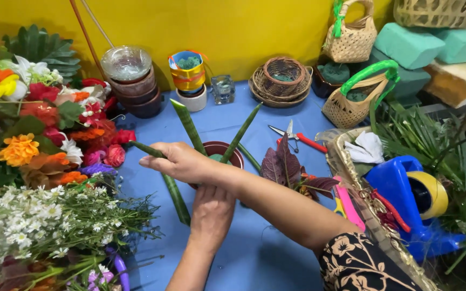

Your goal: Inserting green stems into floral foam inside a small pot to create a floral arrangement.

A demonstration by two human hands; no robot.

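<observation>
Over brown pot (227,150): crossed hands (200,183)

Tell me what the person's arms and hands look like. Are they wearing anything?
Both hands are bare: no gloves show. The right hand has a short sleeve high on its arm, black with a pale flower pattern. The left hand has a bare forearm, with no sleeve in view. No rings or watch show.

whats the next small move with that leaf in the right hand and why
Probably push the long green leaf held by the right hand down into the brown pot: two leaves already stand in it, and the left hand sits at its near side.
</observation>
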